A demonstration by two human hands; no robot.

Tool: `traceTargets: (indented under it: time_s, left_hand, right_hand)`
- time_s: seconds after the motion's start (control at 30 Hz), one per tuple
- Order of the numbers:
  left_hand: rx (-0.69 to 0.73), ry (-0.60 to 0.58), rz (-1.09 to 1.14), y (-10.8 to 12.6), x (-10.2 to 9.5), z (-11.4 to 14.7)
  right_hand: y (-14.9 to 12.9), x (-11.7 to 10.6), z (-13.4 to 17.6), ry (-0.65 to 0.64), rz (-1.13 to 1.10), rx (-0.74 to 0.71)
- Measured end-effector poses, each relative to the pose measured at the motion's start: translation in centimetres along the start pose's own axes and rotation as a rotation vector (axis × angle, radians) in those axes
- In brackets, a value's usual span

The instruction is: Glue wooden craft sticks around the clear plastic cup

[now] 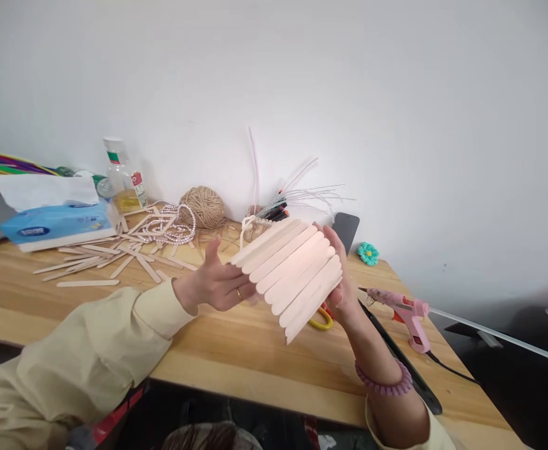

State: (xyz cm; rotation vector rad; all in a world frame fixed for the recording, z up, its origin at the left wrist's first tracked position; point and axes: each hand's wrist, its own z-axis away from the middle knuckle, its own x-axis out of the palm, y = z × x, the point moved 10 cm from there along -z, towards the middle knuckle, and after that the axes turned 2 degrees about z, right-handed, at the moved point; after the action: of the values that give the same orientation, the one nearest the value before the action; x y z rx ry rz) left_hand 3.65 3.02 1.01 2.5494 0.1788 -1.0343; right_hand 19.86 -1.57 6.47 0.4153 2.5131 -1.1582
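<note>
A panel of pale popsicle sticks (288, 265), laid side by side and slightly curved, is held up tilted above the table. My right hand (344, 284) grips its right edge, with the fingers partly behind it. At the lower left edge is my left hand (222, 281), its thumb raised and its fingers reaching under the panel, where the tips are hidden. A cream cord loop (246, 228) shows by the panel's upper left corner. Below the panel, a yellow scissors handle (321, 320) peeks out on the wood.
Loose popsicle sticks (89, 283) and a bead string (171, 228) spread over the left of the table (199, 369). Behind are a twine ball (202, 207), a bottle (126, 181) and a tissue pack (58, 222). A pink glue gun (405, 312) with a cable lies at right.
</note>
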Motion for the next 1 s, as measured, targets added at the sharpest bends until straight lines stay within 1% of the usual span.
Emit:
traceTargets:
  time_s: [0.07,0.13,0.23,0.3,0.43,0.53,0.67,0.73,0.8,0.87,0.9,0.97,1.0]
  left_hand:
    - [0.009,-0.035,0.040,0.0,0.4,0.2]
    - [0.012,-0.069,0.088,0.3,0.6,0.0]
    - [-0.018,-0.110,0.126,0.7,0.7,-0.4]
    - [-0.030,-0.139,0.122,1.0,0.7,-0.6]
    - [-0.030,-0.170,0.099,1.3,0.9,-0.5]
    - [-0.001,-0.159,0.095,1.7,0.8,-0.4]
    - [0.067,-0.140,0.086,3.1,0.2,-0.8]
    - [0.069,-0.152,0.076,3.6,0.1,-1.1]
    - [0.042,-0.150,0.058,3.7,0.0,-1.2]
    - [0.026,-0.113,0.015,3.6,-0.1,-1.3]
    - [0.040,-0.077,-0.022,3.7,-0.3,-1.4]
    - [0.135,0.048,-0.142,4.8,-1.2,-1.4]
    - [0.208,0.141,-0.229,5.7,-1.8,-1.4]
  right_hand:
    - [0.2,0.0,0.3,0.001,-0.018,0.036]
    - [0.9,-0.1,0.5,-0.006,0.017,0.086]
    - [2.0,0.4,0.9,-0.067,0.078,0.143]
    - [2.4,0.7,1.0,-0.096,0.043,0.178]
    - [2.4,1.0,0.8,-0.089,-0.073,0.239]
    - [2.0,1.3,0.7,-0.118,-0.075,0.250]
    - [1.8,1.4,0.7,-0.147,-0.017,0.227]
    - [1.8,1.6,0.7,-0.149,-0.043,0.220]
    - [1.9,1.7,0.7,-0.115,-0.088,0.221]
    - [2.1,1.7,0.6,-0.051,-0.160,0.241]
    - [2.3,1.8,0.6,-0.020,-0.212,0.261]
    - [2.6,2.2,0.5,0.022,-0.350,0.305]
    - [2.6,2.4,0.5,0.035,-0.429,0.319]
